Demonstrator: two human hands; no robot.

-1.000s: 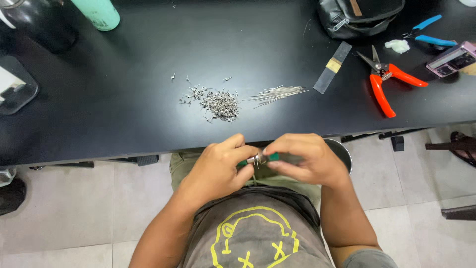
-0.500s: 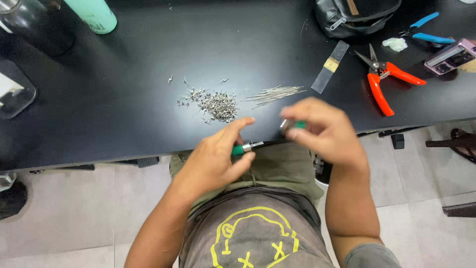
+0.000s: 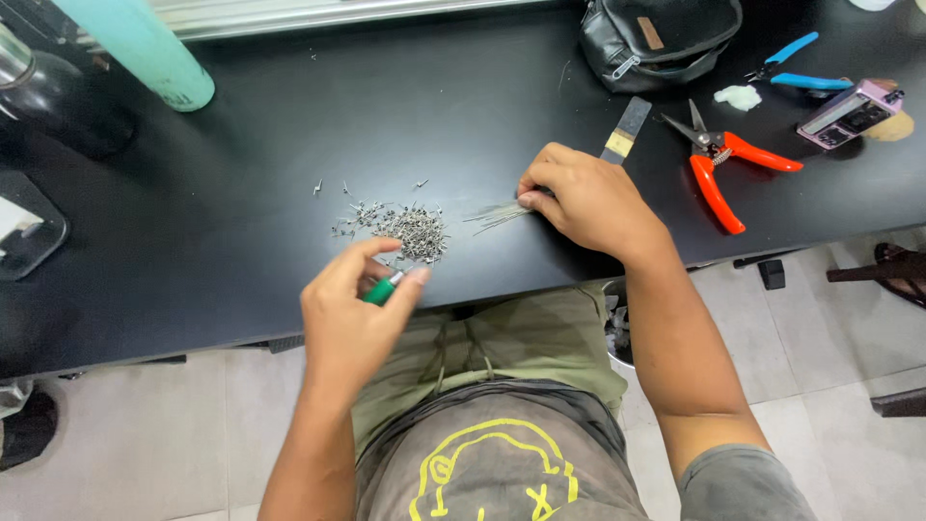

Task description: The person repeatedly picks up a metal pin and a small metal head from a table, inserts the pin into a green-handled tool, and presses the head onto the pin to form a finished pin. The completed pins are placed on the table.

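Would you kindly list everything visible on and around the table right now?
table: one, black, across the top
metal bits: one small pile, silver, table centre
thin wires: one bundle, silver, under the right fingers
green tool: one, in the left hand
cutters: one, orange handles, right
pliers: one, blue handles, far right
pouch: one, black, top
bottle: one, teal, top left
left hand: at the table edge
right hand: on the wires

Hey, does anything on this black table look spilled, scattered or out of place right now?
Mostly no. A few small metal bits lie scattered apart from the main pile of metal pieces, toward the turquoise bottle. The orange-handled snips lie open. Nothing looks broken or spilled.
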